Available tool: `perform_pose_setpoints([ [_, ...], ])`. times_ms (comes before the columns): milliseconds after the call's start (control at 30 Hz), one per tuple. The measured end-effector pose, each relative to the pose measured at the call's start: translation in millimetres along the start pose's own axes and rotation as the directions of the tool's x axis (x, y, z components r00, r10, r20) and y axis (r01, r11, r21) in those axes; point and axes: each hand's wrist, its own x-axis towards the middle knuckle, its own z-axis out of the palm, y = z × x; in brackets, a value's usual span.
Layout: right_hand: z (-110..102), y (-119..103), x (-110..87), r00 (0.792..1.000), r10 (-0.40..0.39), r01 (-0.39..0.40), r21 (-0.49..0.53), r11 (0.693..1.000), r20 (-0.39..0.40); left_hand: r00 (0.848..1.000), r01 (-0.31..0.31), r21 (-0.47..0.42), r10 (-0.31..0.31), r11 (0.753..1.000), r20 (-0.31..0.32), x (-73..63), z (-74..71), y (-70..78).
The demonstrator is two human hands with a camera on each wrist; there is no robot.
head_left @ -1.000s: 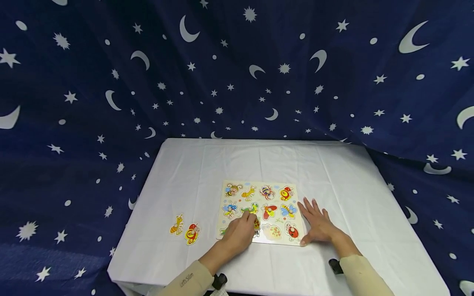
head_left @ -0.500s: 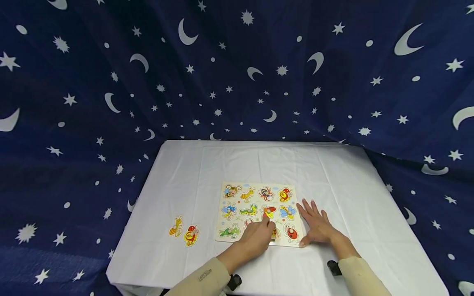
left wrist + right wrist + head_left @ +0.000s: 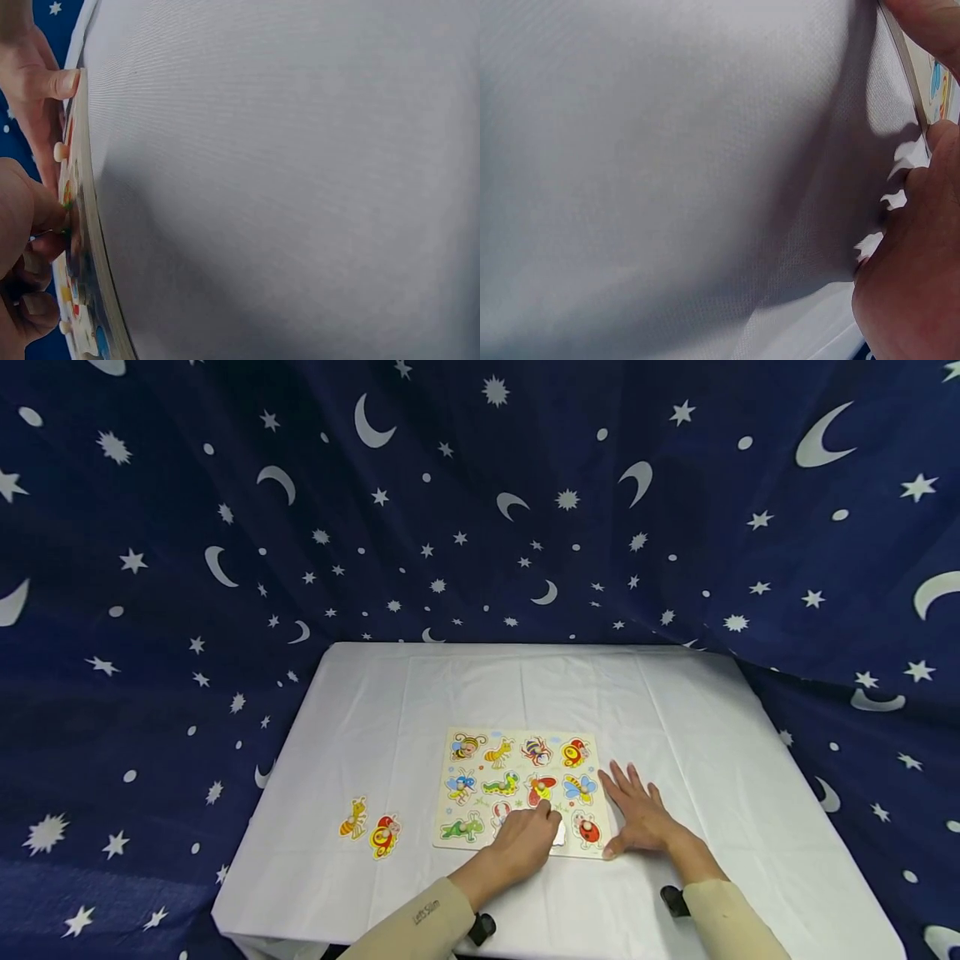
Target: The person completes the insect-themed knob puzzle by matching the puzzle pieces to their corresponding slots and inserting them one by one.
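Observation:
A wooden knob puzzle board (image 3: 441, 814) with insect pictures lies on the white table. My left hand (image 3: 520, 846) is over its lower middle, thumb and index finger pinching a puzzle piece mostly hidden beneath them. In the left wrist view, a bit of green shows at the pinching fingertips (image 3: 51, 216), close against the board's face. A pale outlined patch (image 3: 559, 835) shows beside the knuckles. My right hand (image 3: 639, 817) lies with fingers spread at the board's right edge, its thumb by the near corner. A ladybug piece (image 3: 588, 830) sits between the two hands.
Left of the board, a yellow-orange ant-like piece (image 3: 353, 818) and a red and yellow butterfly piece (image 3: 385, 837) lie loose on the white tablecloth (image 3: 360, 718). A dark blue curtain (image 3: 465, 485) with moons and stars hangs behind and around the table.
My left hand has moved right across the board from beside the caterpillar to below the red-winged insect, uncovering the green grasshopper. The right hand stays at the edge.

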Motion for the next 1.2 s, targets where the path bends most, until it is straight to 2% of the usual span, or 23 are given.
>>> perform_pose_setpoints([
  [100, -1.7, -2.0, 0.2, 1.000, 0.002, -0.002, -0.007, 1.000, 0.005, 1.000, 0.005, -0.004, -0.005, 1.000, -0.003, -0.7, 0.8, -1.0],
  [300, -1.3, -1.3, -0.3, 1.000, 0.012, -0.011, -0.011, 1.000, 0.007, 1.000, 0.020, -0.071, -0.018, 0.997, 0.024, -1.3, 0.9, -2.8],
  [433, 0.5, 0.3, -0.7, 1.000, 0.017, -0.017, -0.016, 1.000, 0.012, 0.999, 0.017, -0.097, -0.012, 0.995, 0.051, -1.9, 0.5, -3.6],
  [533, 1.9, 0.8, -1.3, 1.000, 0.017, -0.017, -0.012, 1.000, 0.012, 0.999, 0.008, -0.103, -0.003, 0.995, 0.044, -2.6, 0.3, -4.1],
  [667, 4.6, 2.0, -1.7, 1.000, 0.012, -0.012, -0.011, 1.000, 0.014, 0.998, -0.007, -0.113, 0.014, 0.994, 0.059, -4.9, -8.3, -8.5],
  [800, 3.3, 2.1, -1.3, 1.000, 0.008, -0.008, -0.012, 1.000, 0.011, 0.998, 0.007, -0.124, 0.001, 0.992, 0.062, -11.9, -21.3, -20.5],
  [900, -0.1, 0.4, -0.9, 1.000, 0.006, -0.006, -0.002, 1.000, 0.011, 0.998, 0.051, -0.129, -0.046, 0.990, 0.044, -20.6, -26.9, -32.7],
  [1033, -1.5, -0.7, 0.1, 1.000, 0.004, -0.004, 0.007, 1.000, 0.018, 0.992, 0.126, -0.153, -0.120, 0.980, 0.050, -32.7, -32.5, -49.5],
  [1200, -3.1, 0.5, 0.9, 1.000, -0.001, 0.001, -0.005, 1.000, 0.026, 0.984, 0.174, -0.169, -0.167, 0.970, 0.058, -46.4, -38.3, -67.4],
])
